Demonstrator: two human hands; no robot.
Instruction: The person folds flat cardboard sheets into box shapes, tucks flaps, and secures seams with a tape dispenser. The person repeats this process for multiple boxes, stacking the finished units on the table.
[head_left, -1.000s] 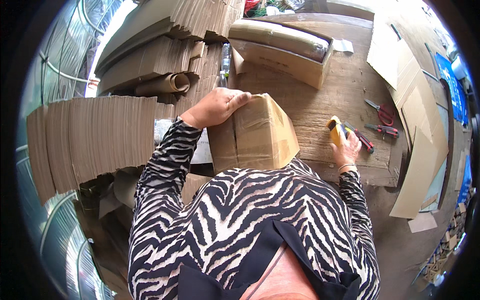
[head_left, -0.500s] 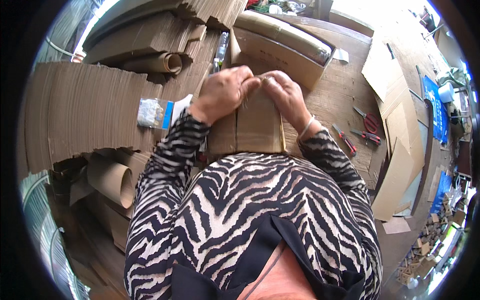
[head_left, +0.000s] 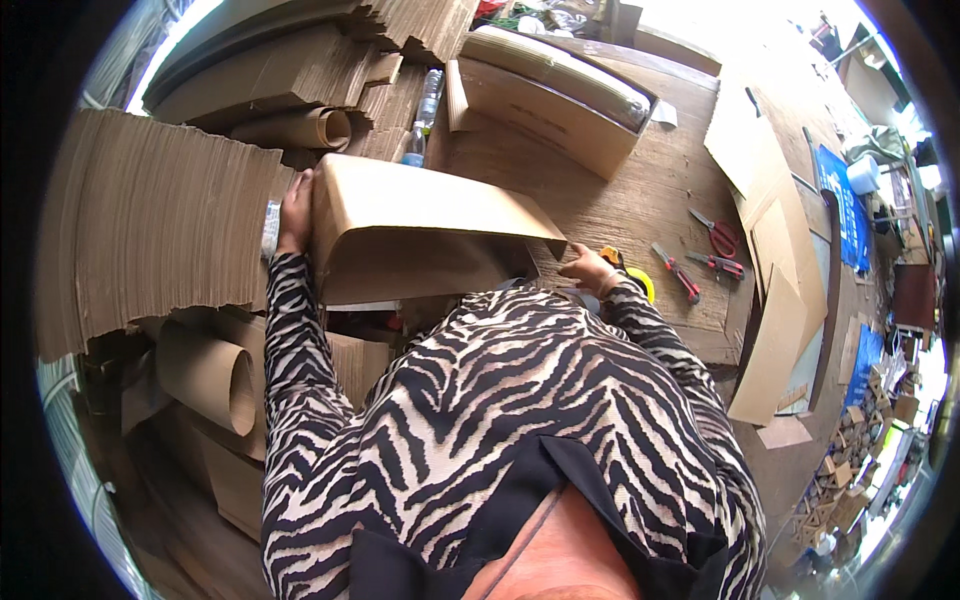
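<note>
A brown cardboard box (head_left: 430,200) lies on its side across the table in front of me, its hollow turned toward my body. My left hand (head_left: 294,214) holds its left end, fingers along the outer wall. At the right end, my right hand (head_left: 588,270) is beside the box's corner with fingers stretched toward it; whether they touch is unclear. A yellow and black round tool (head_left: 638,282), possibly a tape dispenser, shows partly behind my right wrist.
Tall stacks of cardboard sheets (head_left: 160,220) crowd the left. A larger open carton (head_left: 545,115) stands at the back. Red-handled scissors (head_left: 720,238), a cutter (head_left: 680,275) and another red-handled tool (head_left: 718,264) lie right. Cardboard pieces (head_left: 775,320) line the right edge; bottles (head_left: 416,145) stand behind the box.
Both hands have left the far edge of the upright-lying box. The box is now turned sideways with its hollow toward me; my left hand moved left, my right hand nearer my body.
</note>
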